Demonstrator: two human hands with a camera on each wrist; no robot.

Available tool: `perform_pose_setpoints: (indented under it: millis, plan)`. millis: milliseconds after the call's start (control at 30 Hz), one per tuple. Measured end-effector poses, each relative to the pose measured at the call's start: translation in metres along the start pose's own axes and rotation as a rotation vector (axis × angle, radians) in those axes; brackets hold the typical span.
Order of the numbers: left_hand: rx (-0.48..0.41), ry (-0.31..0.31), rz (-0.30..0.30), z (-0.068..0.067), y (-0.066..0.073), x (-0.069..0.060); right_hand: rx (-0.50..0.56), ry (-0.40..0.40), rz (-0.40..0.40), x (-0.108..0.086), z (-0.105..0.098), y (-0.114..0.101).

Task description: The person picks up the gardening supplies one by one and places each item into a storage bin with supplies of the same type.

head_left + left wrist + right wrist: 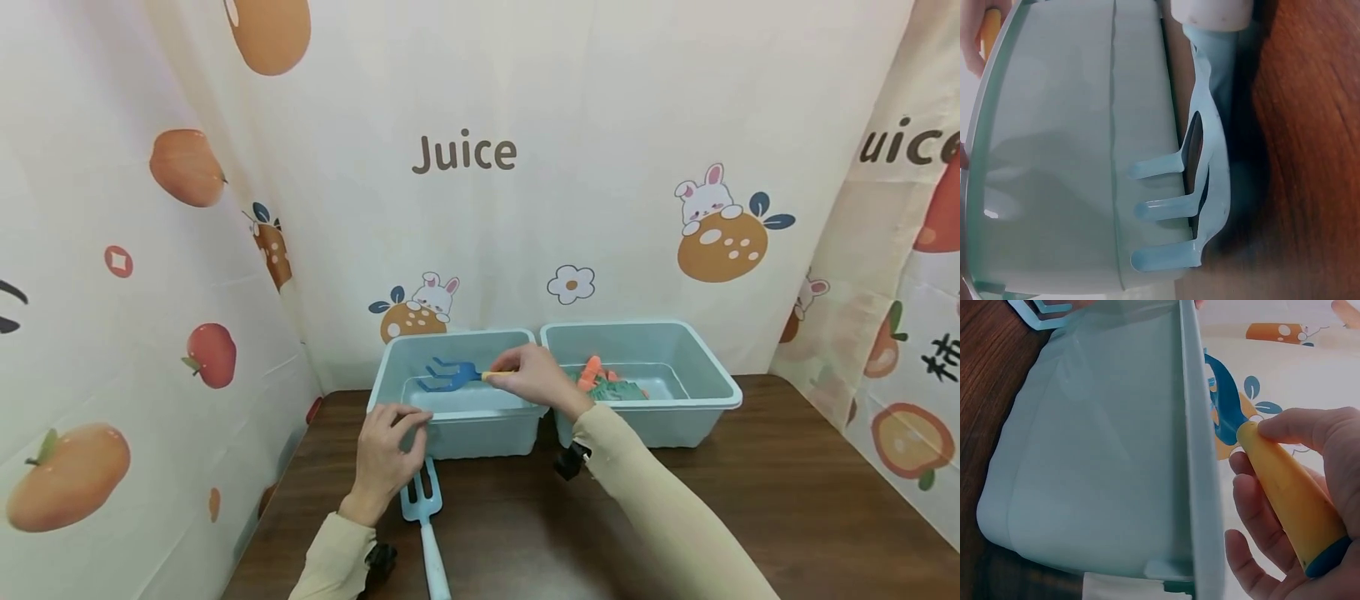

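My right hand holds a hand rake over the left bin. The rake has a blue pronged head and a yellow handle, which lies between thumb and fingers in the right wrist view. At the front left of that bin, my left hand has bent fingers, with the fingertips at the rim. Below it on the table lies a second hand rake, light blue with a whitish handle. Its bent prongs point toward the bin's front wall in the left wrist view.
A matching pale blue-green bin stands to the right, holding orange pieces and something green and crinkled. Both bins stand at the back of the brown wooden table, close to a fruit-printed curtain.
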State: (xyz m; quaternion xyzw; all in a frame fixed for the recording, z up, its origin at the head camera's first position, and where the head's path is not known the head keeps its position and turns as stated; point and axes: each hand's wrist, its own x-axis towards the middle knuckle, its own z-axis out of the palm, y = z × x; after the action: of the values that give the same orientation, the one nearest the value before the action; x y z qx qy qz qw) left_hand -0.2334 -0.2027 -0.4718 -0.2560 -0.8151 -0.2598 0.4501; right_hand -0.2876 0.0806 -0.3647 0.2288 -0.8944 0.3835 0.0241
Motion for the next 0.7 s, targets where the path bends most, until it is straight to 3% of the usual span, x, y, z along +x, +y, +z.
perform_pose_setpoints:
  millis: [700]
  plan:
    - [-0.009, -0.007, -0.021, 0.002, 0.001, -0.001, -0.011, -0.043, 0.059, 0.019, 0.010, 0.001]
